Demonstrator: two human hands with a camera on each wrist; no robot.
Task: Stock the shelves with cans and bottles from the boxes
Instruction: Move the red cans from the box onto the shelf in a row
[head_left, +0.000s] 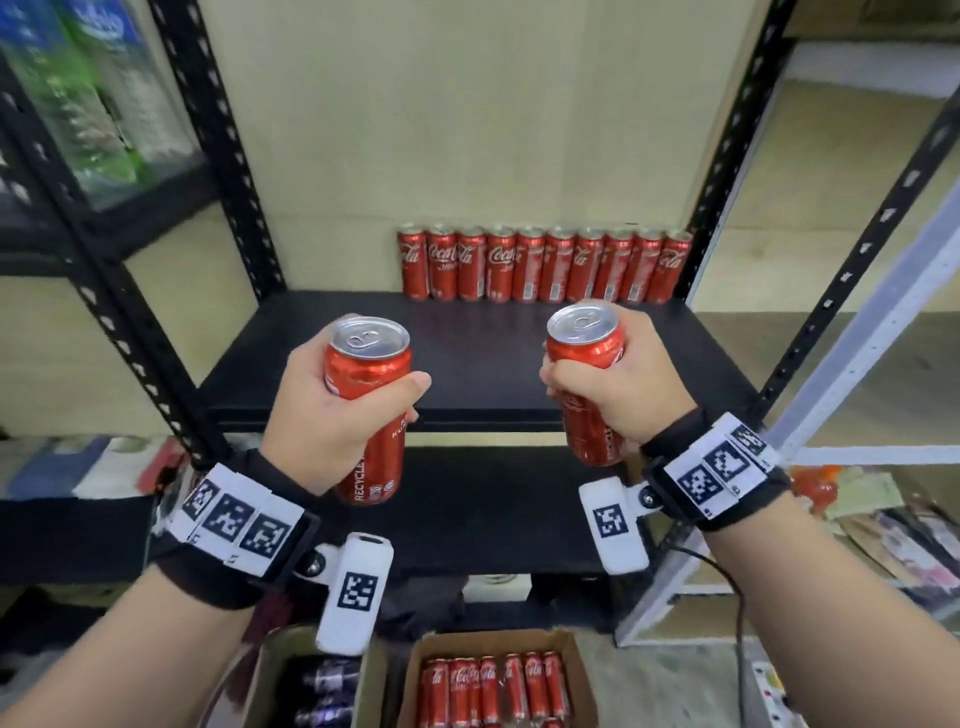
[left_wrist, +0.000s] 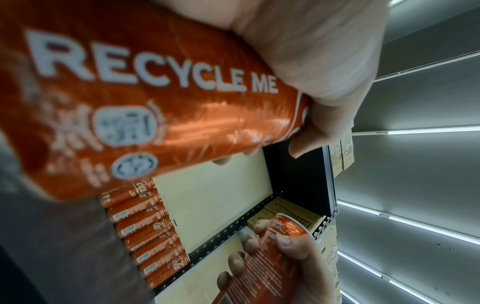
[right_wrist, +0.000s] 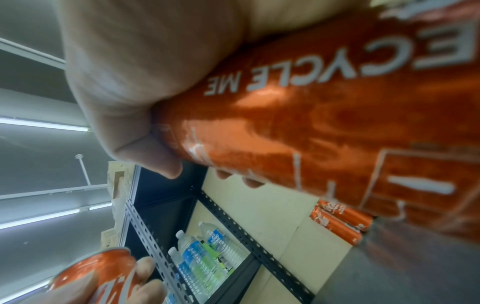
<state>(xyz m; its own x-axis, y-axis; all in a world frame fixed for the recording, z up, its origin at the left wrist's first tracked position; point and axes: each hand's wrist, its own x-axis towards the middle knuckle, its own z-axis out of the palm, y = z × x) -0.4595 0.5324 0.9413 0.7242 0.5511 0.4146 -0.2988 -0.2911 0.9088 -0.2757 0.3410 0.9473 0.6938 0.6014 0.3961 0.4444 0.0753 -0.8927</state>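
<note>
Beige wall panel (head_left: 441, 130) at the back, plain, with a seam showing in the wrist views. To the right stands a pale grey-white metal rack (head_left: 852, 374) with slotted uprights; its lower frame rests on the floor. Loose packets and papers (head_left: 893, 540) are heaped low inside that rack, blurred, with an orange item (head_left: 815, 483) just beside them; what it is cannot be told. Bare grey concrete floor (head_left: 665, 686) at lower right. Far left, low down, a blurred blue, white and red pile (head_left: 78, 462). Overhead, a grey ceiling (left_wrist: 415, 102) with long lit tube lights (left_wrist: 415, 130) in parallel rows. A thin white rod (right_wrist: 83, 168) hangs from the ceiling.
</note>
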